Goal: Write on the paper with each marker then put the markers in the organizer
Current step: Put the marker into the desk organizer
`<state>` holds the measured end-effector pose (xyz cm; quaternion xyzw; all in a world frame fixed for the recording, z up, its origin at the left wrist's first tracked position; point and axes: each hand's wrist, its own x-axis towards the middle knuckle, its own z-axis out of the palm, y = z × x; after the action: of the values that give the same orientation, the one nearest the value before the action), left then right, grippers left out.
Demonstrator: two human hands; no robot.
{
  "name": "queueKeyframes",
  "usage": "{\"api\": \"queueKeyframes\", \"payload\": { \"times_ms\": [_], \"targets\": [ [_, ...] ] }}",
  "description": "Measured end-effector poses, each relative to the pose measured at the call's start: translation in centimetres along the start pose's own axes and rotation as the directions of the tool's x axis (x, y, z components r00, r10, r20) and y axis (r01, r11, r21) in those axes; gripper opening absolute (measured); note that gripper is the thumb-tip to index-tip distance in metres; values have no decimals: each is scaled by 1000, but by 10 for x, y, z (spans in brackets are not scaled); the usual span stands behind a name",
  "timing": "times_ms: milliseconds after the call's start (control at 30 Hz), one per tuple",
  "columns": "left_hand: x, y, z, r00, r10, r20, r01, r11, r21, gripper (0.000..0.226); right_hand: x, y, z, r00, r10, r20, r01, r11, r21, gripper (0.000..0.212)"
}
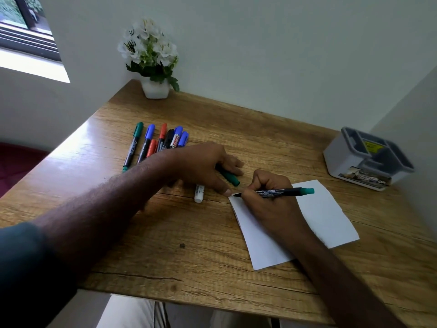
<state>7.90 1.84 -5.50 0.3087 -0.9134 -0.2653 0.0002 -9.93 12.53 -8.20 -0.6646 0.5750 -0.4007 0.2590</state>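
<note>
Green-ended marker (pixel 283 192) pinched in the right hand's (pixel 267 200) fingers touches the paper's (pixel 326 214) far-left corner, steadied by the left hand's (pixel 201 164) thumb over a green cap (pixel 231 178), so the sheet, near the desk's (pixel 189 245) right edge, could skid.

Your single head-worn wide-angle camera looks forward and steeply down from above the near edge of the wood-grain tabletop (pixel 194 233), close enough that your forearms fill the lower frame. It faces the pale corner walls; the white-flowered plant in a white pot (pixel 151 60) marks the far edge, the grey compartmented plastic organizer (pixel 366 159) the right. Lens distortion bends the table edges.
</note>
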Motion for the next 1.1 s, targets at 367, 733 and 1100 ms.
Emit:
{"api": "queueKeyframes", "payload": {
  "times_ms": [367,733,1100],
  "targets": [
    [0,1,0,1000,-1,-5,1,1000,10,61,1,-1,1,1000,-3,-11,3,1000,-24,24],
    [-1,3,-1,1000,-9,3,9,1000,13,62,0,-2,0,1000,-18,-16,17,999,-30,35],
    [0,2,0,1000,-11,3,12,1000,-3,62,0,-2,0,999,11,-42,-12,1000,-26,29]
  ]
}}
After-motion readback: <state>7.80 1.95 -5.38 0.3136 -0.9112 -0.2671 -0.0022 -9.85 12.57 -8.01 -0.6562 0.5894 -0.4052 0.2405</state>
